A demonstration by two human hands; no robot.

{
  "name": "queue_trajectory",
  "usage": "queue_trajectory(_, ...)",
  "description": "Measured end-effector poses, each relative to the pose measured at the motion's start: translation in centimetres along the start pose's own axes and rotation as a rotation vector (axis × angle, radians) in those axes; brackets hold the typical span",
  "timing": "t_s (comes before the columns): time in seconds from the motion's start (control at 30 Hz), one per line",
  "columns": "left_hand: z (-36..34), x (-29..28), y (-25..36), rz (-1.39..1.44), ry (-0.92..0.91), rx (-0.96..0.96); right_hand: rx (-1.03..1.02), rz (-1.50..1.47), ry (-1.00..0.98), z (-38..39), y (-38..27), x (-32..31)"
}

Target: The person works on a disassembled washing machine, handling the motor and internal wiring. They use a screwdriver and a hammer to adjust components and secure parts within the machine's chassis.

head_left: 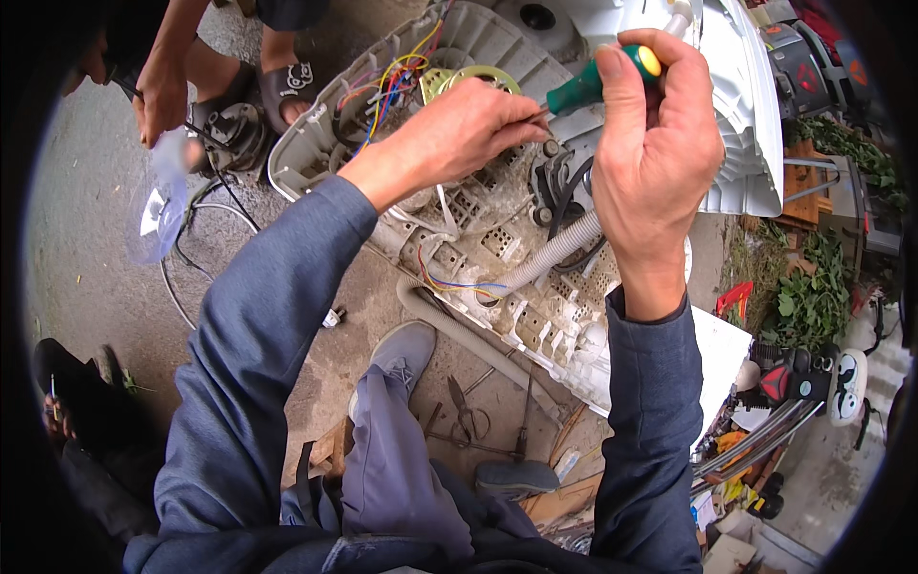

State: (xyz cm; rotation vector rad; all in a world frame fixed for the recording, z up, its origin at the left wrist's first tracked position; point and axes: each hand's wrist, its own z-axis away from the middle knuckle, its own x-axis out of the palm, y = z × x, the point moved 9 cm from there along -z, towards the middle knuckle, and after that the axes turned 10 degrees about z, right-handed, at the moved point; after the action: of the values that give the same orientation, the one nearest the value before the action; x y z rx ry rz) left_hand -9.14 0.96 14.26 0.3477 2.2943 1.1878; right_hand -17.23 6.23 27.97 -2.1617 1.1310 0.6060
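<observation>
Screwdriver [578, 92] above a dirty casing [535, 325] — long axis slanting, tip left and downward.
Right hand [660, 143] clamped on its handle, left hand [459, 134] at the shaft (grip unclear) — grey floor [96, 249], greenery [813, 301] rightward.

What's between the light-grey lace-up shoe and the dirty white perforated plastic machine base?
In the head view, a long greyish hose on the ground runs between shoe and base.

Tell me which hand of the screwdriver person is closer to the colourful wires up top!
Left. The left hand is just below and right of the colourful wires; the right hand, gripping the green-handled screwdriver, is farther to their right.
</observation>
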Motion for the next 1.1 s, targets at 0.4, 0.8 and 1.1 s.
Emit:
queue_trajectory(0.4,-1.1,1.0,-0.9,-0.085,-0.093,-0.011,0.015,0.387,-0.105,-2.1,0.4,-1.6)
queue_trajectory(0.8,-0.2,0.3,-0.6,-0.163,-0.003,-0.013,-0.081,0.123,-0.663,-4.2,-1.4,0.2)
queue_trajectory(1.1,-0.4,1.8,-1.1,-0.123,-0.152,-0.079,-0.378,0.610,-0.575,-4.0,-2.2,-0.7)
